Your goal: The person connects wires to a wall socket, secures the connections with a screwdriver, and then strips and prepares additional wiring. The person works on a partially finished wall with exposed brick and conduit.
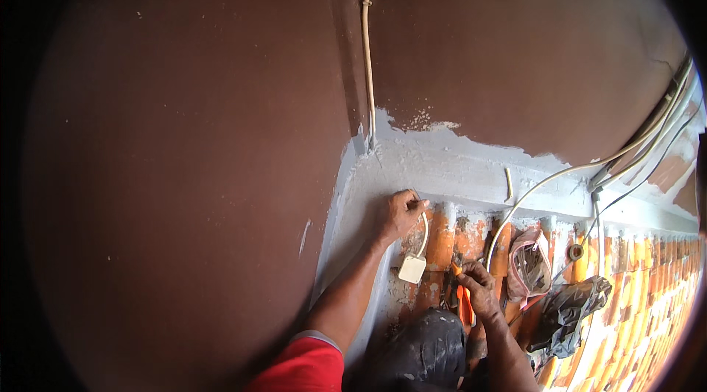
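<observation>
My left hand [404, 212] is closed, its fingers pinching the upper end of a short white cable [425, 233] beside the grey wall base. That cable runs down into a small square cream box [412, 269] hanging over the roof tiles. Lower and to the right, my right hand [480, 290] is wrapped around an orange-handled tool [465, 306], its dark tip pointing up toward the wall. The fingers hide part of the tool, so I cannot tell its exact kind. My knee in dark trousers [431, 344] is just below the box.
Orange roof tiles [440, 245] slope away to the right. On them lie an open pink zip pouch [517, 285], a tape roll [575, 252] and a black plastic bag [574, 312]. A long white cable [541, 184] curves past my right hand. Another cable [367, 46] climbs the brown wall [199, 134].
</observation>
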The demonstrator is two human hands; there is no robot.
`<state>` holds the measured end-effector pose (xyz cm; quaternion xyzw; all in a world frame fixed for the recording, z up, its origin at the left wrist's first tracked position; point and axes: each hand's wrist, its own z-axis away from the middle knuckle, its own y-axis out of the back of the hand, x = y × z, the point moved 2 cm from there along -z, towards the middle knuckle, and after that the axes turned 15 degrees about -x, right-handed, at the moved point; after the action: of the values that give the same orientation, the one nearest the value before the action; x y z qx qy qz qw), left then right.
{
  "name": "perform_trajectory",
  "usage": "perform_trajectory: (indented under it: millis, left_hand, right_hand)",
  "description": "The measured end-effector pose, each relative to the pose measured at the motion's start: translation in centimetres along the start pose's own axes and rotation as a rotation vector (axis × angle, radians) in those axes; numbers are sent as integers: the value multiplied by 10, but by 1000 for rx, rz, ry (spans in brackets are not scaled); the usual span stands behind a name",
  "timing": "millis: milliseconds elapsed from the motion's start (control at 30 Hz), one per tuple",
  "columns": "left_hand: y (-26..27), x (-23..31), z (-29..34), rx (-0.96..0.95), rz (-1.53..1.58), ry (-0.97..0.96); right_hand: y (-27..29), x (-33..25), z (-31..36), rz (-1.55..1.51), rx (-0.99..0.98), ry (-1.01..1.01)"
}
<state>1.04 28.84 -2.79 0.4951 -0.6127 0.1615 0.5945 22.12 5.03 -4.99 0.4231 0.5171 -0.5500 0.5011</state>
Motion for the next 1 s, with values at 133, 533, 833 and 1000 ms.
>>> perform_trajectory:
  millis: [133, 533, 833, 1000]
  left_hand:
    - [2, -2, 2, -26, 120, 66]
    - [26, 10, 7, 58, 25, 11]
    - [19, -24, -2, 108, 85, -69]
    - [16, -50, -8, 114, 84, -43]
  right_hand:
    - [-15, -17, -6, -175, 73, 27]
    - [-95, -169, -122, 874, 50, 218]
    - [-151, -269, -229, 885, 14, 707]
    - [-159, -268, -271, 1002, 43, 499]
